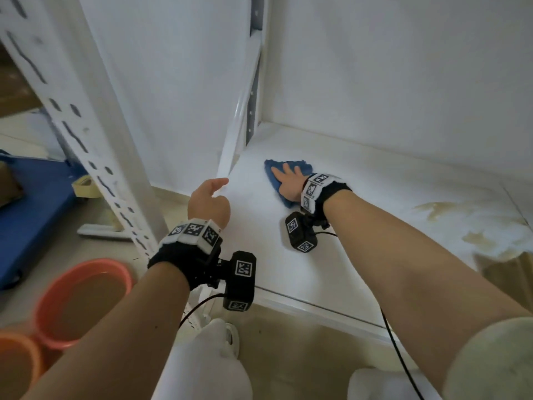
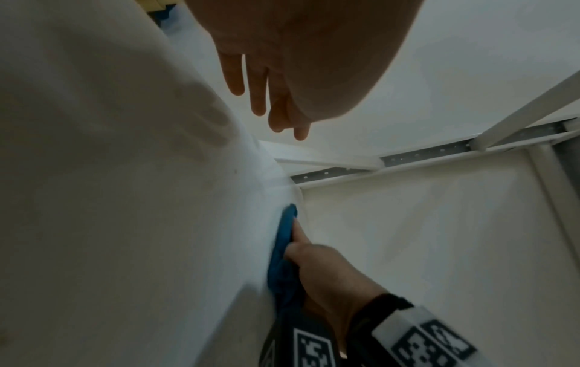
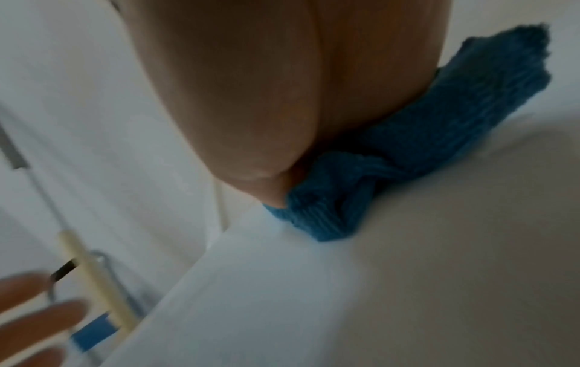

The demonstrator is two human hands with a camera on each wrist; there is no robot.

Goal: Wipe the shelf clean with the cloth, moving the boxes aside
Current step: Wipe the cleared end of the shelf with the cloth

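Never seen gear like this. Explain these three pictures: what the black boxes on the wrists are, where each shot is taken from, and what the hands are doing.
No machine here: a person works bare-handed. The black boxes are small cameras strapped to each wrist; a third camera sits on the head. The big picture is the head view, looking down at both arms. The other two look along each hand.

The right hand presses a blue cloth flat on the white shelf, fingers straight. The left hand hovers near the shelf's left edge, holding nothing. Brownish stains mark the shelf to the right. Orange basins stand on the floor at the left.
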